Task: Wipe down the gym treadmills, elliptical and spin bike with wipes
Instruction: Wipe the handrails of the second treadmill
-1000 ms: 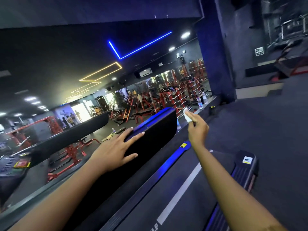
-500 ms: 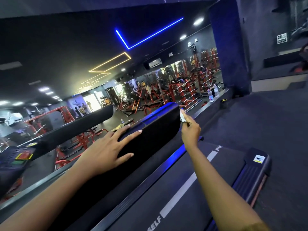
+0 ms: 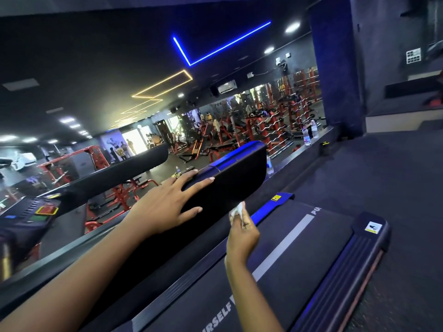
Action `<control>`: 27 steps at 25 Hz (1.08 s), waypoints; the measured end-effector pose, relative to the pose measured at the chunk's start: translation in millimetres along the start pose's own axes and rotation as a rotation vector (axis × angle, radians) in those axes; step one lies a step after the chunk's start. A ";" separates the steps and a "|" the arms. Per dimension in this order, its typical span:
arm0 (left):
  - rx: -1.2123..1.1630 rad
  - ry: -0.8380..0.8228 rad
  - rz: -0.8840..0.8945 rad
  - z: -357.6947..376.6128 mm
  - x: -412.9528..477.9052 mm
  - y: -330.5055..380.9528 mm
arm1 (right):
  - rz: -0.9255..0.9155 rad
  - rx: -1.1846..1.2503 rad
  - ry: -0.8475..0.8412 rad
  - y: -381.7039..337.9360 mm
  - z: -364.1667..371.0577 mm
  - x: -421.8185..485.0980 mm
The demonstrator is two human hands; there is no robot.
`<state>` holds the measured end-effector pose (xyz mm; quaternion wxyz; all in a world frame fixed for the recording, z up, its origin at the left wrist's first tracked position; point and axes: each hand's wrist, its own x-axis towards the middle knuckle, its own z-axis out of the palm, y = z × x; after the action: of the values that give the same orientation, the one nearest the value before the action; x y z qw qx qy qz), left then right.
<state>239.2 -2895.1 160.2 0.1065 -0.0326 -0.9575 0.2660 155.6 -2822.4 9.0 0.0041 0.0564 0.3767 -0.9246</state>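
Against the lower face of the treadmill's black side rail, right hand pinched a crumpled white wipe; left hand lay flat, fingers spread, on the rail's upper edge.

Wipe: white, crumpled small, pinched at my right hand's fingertips and pressed to the lower edge of the black handrail. Treadmill belt: dark, with a grey stripe and white lettering. It runs from 6 o'clock toward 1 o'clock.
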 end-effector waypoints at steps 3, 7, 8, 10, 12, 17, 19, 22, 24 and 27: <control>0.019 0.005 -0.010 0.3 -1.7 -1.0 | 0.041 -0.005 -0.064 6.9 1.8 -51.6; -0.020 0.052 -0.035 -2.7 -9.8 -3.6 | 0.018 -0.172 -0.042 -14.4 -15.5 -51.7; -0.012 0.072 -0.031 -3.3 -15.8 -4.6 | 0.002 -0.208 0.002 -25.2 -16.9 -36.8; 0.040 0.088 -0.008 -3.1 -32.0 -6.5 | -0.019 -0.284 0.027 -46.1 -14.4 -13.6; 0.064 0.084 -0.011 -4.2 -53.1 -10.7 | -0.051 -0.359 0.020 -53.1 -7.0 -16.8; 0.034 0.085 -0.107 -20.6 -100.4 -25.1 | -0.102 -0.397 -0.036 -30.6 0.8 -94.9; 0.031 0.069 -0.138 -24.3 -123.2 -30.1 | -0.125 -0.403 -0.059 -19.5 3.4 -128.6; 0.017 0.077 -0.171 -23.9 -160.6 -39.5 | -0.158 -0.375 -0.091 -4.3 6.3 -179.6; -0.040 0.045 -0.176 -21.8 -179.3 -45.3 | -0.160 -0.350 -0.152 3.3 5.1 -211.9; -0.130 -0.032 -0.197 -24.2 -192.5 -46.0 | -0.122 -0.327 -0.248 2.3 -4.7 -231.9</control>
<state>432.0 -2945.3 168.2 0.1147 0.0593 -0.9728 0.1922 386.6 -2828.9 28.9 0.0033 -0.0822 0.5211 -0.8495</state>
